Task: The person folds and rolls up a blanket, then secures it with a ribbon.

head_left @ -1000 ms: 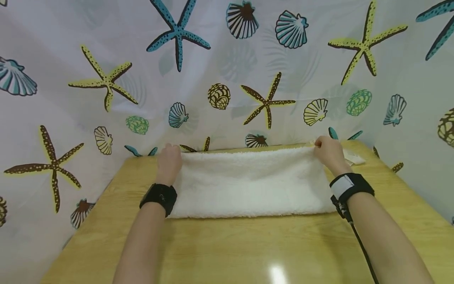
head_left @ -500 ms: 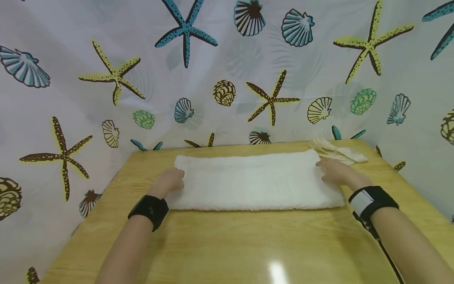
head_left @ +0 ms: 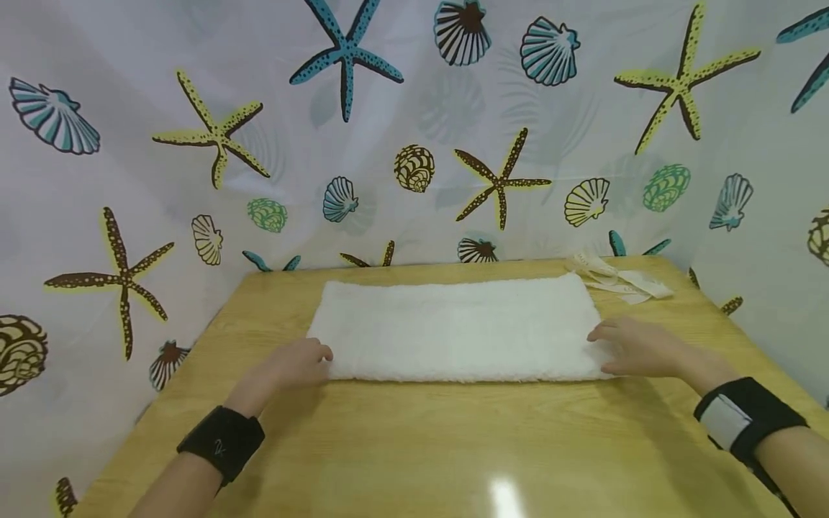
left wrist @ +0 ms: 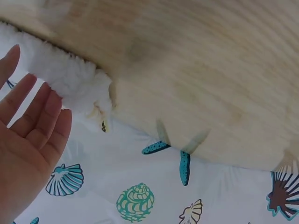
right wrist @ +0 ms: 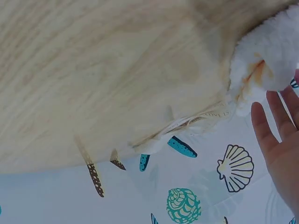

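1. Lying flat on the worktop [head_left: 414, 439], toward its far side, is a white fleecy cloth [head_left: 453, 331], its long edges running left to right.
2. The left hand [head_left: 298, 361] is at its near left corner, the right hand [head_left: 637, 347] at its right edge near the front; both hands are released, fingers loose.
3. Pale ribbons [head_left: 637, 282] lie beside its far right corner.
4. Black bands [head_left: 223, 442] circle both wrists.
5. Behind hangs a white sheet [head_left: 414, 93] printed with starfish and shells.

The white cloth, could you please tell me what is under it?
The white cloth lies on the wooden table; anything else beneath is covered, so I cannot tell.
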`<state>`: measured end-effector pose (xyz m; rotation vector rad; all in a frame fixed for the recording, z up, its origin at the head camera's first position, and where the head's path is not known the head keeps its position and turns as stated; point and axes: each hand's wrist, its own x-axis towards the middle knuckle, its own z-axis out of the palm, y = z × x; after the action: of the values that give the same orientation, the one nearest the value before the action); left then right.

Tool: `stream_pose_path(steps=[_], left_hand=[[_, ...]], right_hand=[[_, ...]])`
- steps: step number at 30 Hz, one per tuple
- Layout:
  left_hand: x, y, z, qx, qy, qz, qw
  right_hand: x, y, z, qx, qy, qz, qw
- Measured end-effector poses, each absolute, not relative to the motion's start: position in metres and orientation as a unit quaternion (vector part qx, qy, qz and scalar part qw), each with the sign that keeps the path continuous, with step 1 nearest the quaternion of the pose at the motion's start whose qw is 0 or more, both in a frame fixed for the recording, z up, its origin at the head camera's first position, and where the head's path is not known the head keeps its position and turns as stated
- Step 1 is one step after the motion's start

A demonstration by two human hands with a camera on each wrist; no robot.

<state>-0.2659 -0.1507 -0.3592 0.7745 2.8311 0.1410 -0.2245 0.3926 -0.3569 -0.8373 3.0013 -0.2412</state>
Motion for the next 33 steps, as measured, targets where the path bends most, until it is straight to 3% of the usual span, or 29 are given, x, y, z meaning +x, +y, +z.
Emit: stream_pose_path(steps=[5,15,33], left_hand=[[-0.257,-0.15,-0.375,0.308,0.95,-0.015,0.045],[-0.257,-0.151,-0.393,0.285,0.958,0.023,-0.033],[-0.262,-0.144,-0.387,0.231,0.973,0.001,-0.011]], right_hand=[[-0.222,0.392,-0.373,-0.299,0.952,-0.062,-0.005],[-0.225,0.392,-0.388,-0.301,0.95,-0.054,-0.059],[-0.215,0.391,-0.384,-0.308,0.948,-0.03,-0.071]])
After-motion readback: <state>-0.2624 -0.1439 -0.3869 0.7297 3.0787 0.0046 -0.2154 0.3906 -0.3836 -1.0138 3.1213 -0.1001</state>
